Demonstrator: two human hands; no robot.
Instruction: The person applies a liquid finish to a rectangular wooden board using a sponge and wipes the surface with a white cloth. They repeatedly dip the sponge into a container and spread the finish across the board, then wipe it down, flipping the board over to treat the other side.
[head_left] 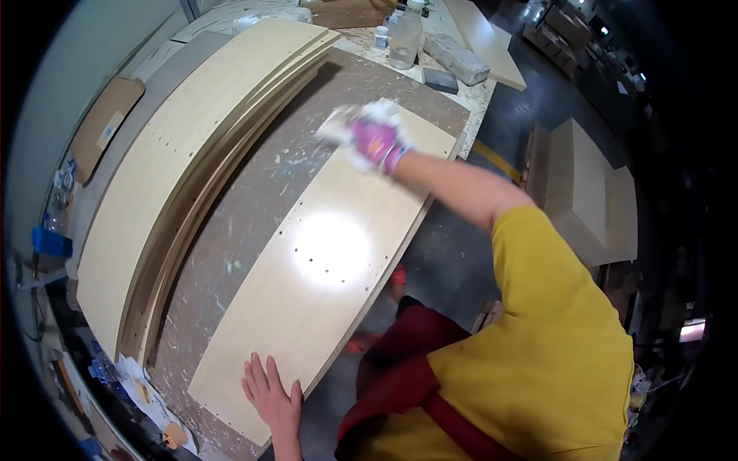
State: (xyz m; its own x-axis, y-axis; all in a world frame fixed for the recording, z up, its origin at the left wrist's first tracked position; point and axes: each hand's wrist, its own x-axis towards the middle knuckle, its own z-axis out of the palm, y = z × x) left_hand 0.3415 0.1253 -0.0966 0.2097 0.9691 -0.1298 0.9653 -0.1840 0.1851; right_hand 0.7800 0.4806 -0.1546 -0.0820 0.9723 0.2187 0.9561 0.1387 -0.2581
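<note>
Fingers of the gloved right hand close on a white cloth, pressed to the far end of a pale wooden panel; the bare left hand lies flat, open, on its near end; the panel rests on a stained worktable, beside stacked panels; a bottle stands beyond.

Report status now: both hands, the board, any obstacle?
Left hand bare, flat on board's near end. Right hand, gloved, presses white cloth on far end. Light wooden board lies flat, unobstructed.

Overhead glare on panel; fisheye-bent edges.
</note>
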